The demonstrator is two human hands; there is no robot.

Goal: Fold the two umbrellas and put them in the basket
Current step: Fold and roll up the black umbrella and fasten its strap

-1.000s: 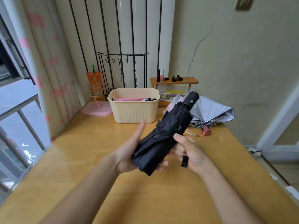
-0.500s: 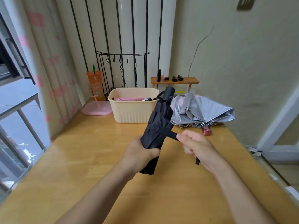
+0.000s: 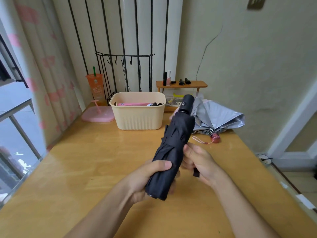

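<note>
Black umbrella (image 3: 173, 148): collapsed, its canopy gathered into loose pleats; held above the surface at centre frame, tilted, with the handle (image 3: 187, 103) up and away toward the basket and the canopy's end down toward the viewer.
Left hand (image 3: 147, 177): grips the lower part of the bundle from the left, thumb (image 3: 163, 164) laid across the top of the fabric and the other fingers curled underneath.
Right hand (image 3: 197, 160): pressed against the bundle's right side at mid-length, fingers (image 3: 188, 150) curled in tight.
Closure strap (image 3: 196, 173): a short black end sticks out below the right hand, which holds it; the rest is hidden in the hand.
Silver umbrella (image 3: 217, 117): lies unfolded and slack on the surface at right of centre, just behind the black one, its pink handle (image 3: 215, 138) and cord toward the viewer.
Basket (image 3: 138, 117): cream, ribbed, standing on the surface behind the hands, left of the silver umbrella; a pink item (image 3: 132, 104) and something dark lie inside.
Surface (image 3: 85, 160): glossy yellow wood, filling the lower frame.
Pink tray (image 3: 98, 115): flat on the surface, left of the basket.
Orange cup (image 3: 96, 88): green straw, behind the tray.
Wire rack (image 3: 125, 73): black, with hooks, behind the basket.
Small wooden shelf (image 3: 181, 84): behind the basket's right corner, carrying little bottles.
Curtain (image 3: 42, 66): pale with pink patches, upper left, beside a window.
</note>
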